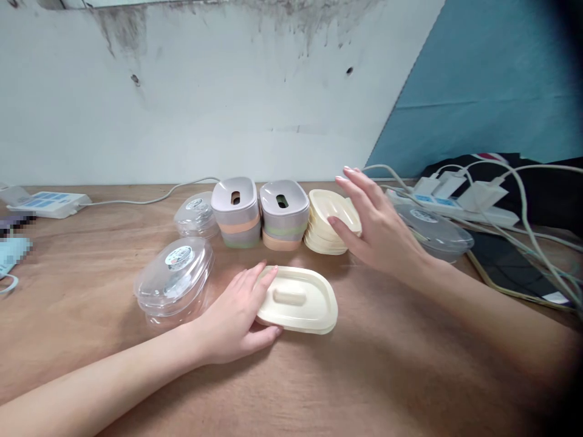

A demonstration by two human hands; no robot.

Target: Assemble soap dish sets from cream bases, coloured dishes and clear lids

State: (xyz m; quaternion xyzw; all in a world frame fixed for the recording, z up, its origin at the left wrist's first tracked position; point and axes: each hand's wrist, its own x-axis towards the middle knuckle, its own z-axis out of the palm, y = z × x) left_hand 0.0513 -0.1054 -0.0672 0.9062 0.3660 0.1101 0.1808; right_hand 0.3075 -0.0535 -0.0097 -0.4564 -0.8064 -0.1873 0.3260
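Observation:
A cream oval tray [300, 300] lies flat on the wooden table [364, 376] in front of me. My left hand [239, 318] rests on its left end, fingers laid over the rim and thumb along the near edge. A stack of cream trays [325, 227] leans behind it. My right hand [378, 227] hovers at that stack's right side, fingers stretched out and apart, the fingertips at the stack. Two stacks of grey lidded boxes [237, 212] [283, 213] with slotted tops stand to the left of the cream stack.
Stacks of clear plastic lids [175, 279] [197, 213] sit at the left, another clear lid [435, 233] at the right. A power strip with chargers and white cables [460, 203] lies at the far right, a second strip [48, 203] at the far left. A wall stands behind.

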